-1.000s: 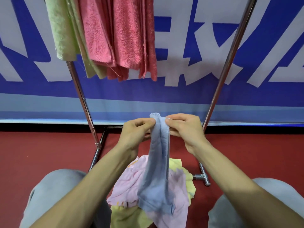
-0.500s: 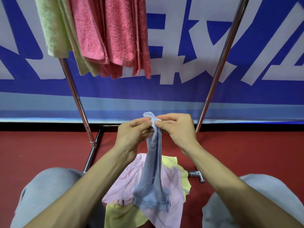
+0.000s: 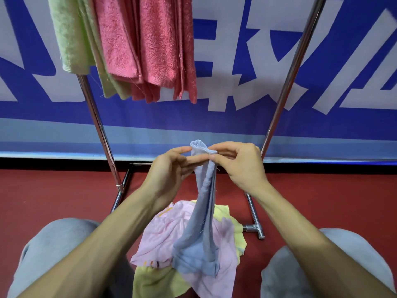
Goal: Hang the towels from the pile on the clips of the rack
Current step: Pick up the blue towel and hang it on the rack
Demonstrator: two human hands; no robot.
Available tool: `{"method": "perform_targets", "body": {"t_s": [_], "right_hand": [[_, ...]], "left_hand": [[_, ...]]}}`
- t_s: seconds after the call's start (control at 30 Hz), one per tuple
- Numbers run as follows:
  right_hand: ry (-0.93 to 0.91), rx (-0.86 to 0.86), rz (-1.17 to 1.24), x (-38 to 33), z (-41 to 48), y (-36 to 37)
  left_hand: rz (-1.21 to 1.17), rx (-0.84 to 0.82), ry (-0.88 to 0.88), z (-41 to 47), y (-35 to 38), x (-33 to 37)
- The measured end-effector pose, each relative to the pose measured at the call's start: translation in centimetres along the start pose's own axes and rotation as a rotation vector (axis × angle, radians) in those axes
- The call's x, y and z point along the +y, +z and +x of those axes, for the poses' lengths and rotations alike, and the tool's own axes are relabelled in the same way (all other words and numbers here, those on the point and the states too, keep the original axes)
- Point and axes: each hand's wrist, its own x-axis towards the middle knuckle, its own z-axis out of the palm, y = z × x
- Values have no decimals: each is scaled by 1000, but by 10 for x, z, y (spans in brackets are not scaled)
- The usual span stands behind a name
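Pile (image 3: 163, 239): pink and yellow towels on red floor (image 3: 53, 201), between knees (image 3: 53, 254); bare floor on either side.
Blue towel (image 3: 204, 211): long axis upright, lower end on pile, top pinched by left hand (image 3: 169, 171) and right hand (image 3: 242, 166).
Rack (image 3: 285, 82): open span between uprights; green towel (image 3: 68, 39) and pink towels (image 3: 150, 44) hang by left upright.

The upper frame edge cuts off the tops of the green towel (image 3: 68, 39) and pink towels (image 3: 150, 39); their fastening cannot be told. The right hand (image 3: 242, 166) hides part of the rack pole (image 3: 287, 82). The yellow towel (image 3: 154, 282) lies mostly under the pale pink towel (image 3: 163, 237) and blue towel (image 3: 199, 250).
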Motion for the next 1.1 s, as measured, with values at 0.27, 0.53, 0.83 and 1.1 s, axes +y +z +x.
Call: {"method": "perform_targets", "body": {"t_s": [0.27, 0.53, 0.83, 1.1], "right_hand": [[87, -85, 261, 0, 7, -14], [-37, -252, 428, -6, 5, -25], [95, -178, 478, 0, 8, -20], [251, -463, 347, 6, 4, -8]], "left_hand": [[653, 139, 214, 10, -18, 10], [667, -143, 289, 5, -15, 10], [636, -93, 466, 5, -7, 6], [572, -20, 514, 4, -14, 17]]}}
